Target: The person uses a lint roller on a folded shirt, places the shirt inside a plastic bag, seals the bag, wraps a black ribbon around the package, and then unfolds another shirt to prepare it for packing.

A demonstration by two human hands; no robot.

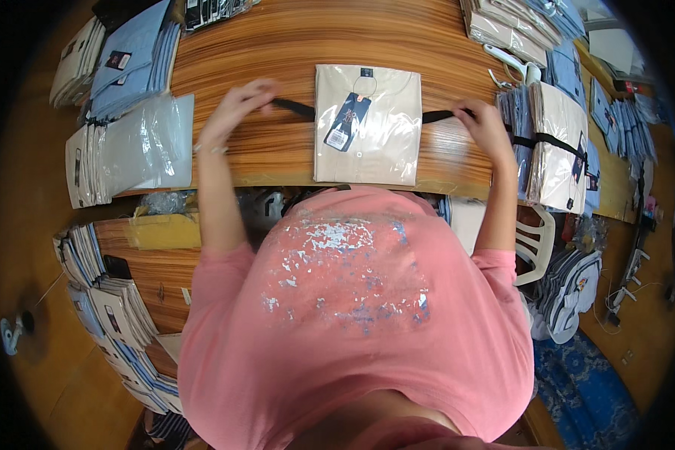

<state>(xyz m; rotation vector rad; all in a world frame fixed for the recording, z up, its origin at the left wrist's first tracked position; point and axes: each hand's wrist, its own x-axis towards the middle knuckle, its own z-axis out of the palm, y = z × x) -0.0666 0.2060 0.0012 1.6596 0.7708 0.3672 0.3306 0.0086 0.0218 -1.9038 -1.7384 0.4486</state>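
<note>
Our left hand point(241, 109) and right hand point(483, 127) pinch the black strap point(295, 109) at either side, apparently holding it taut beneath the bagged beige garment point(388, 146) on the tabletop point(277, 37).

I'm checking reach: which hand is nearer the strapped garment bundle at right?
Right. The right hand is left of the bundle; the left hand is farther left, beyond the bagged beige shirt.

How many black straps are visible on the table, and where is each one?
2: one strap passes behind the beige packet, its ends at the left hand and right hand; another crosses the stack at right. More may be hidden.
</note>
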